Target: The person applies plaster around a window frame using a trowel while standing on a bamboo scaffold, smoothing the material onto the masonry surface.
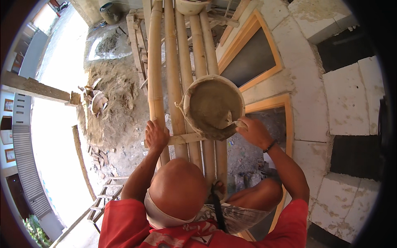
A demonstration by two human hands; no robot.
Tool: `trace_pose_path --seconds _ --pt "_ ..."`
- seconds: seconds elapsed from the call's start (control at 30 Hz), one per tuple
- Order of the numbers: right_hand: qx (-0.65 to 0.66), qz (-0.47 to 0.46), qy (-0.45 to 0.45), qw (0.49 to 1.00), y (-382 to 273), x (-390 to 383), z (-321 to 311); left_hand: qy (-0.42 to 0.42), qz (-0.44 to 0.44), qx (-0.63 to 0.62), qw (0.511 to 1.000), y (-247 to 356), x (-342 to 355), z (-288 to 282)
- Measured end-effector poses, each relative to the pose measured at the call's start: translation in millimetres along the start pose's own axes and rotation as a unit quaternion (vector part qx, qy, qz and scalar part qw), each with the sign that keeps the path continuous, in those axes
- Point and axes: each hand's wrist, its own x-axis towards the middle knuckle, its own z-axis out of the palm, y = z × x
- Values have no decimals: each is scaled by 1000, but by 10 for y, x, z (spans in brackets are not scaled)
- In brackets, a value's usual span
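A round bucket (186, 98) of grey-brown wet mortar (213, 103) stands on a row of bamboo poles (169, 62). My right hand (253, 131), with a dark band at its wrist, is closed round the handle of a trowel (230, 118) at the bucket's right rim. The trowel's blade is partly sunk in the mortar. My left hand (156, 135) grips the leftmost bamboo pole (156, 99), beside the end of a wooden crosspiece (186, 139). The bucket's thin handle hangs at its left side.
Another pale container (191, 6) sits farther along the poles. Orange wooden frames (288, 124) and a pale block wall (310, 103) rise at the right. Below left lie a sand heap (120, 91), broken bricks (99, 157) and a ladder (101, 198). My bent knees are close to the poles.
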Motion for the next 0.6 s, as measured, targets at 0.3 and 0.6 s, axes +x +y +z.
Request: trace_pose_path --seconds 0.3,0.6 --pt "-16 5 95 995 239 -288 253 -9 -14 4 1000 -94 38 155" --pt "50 58 91 993 26 -542 -390 16 7 5 1000 35 12 138"
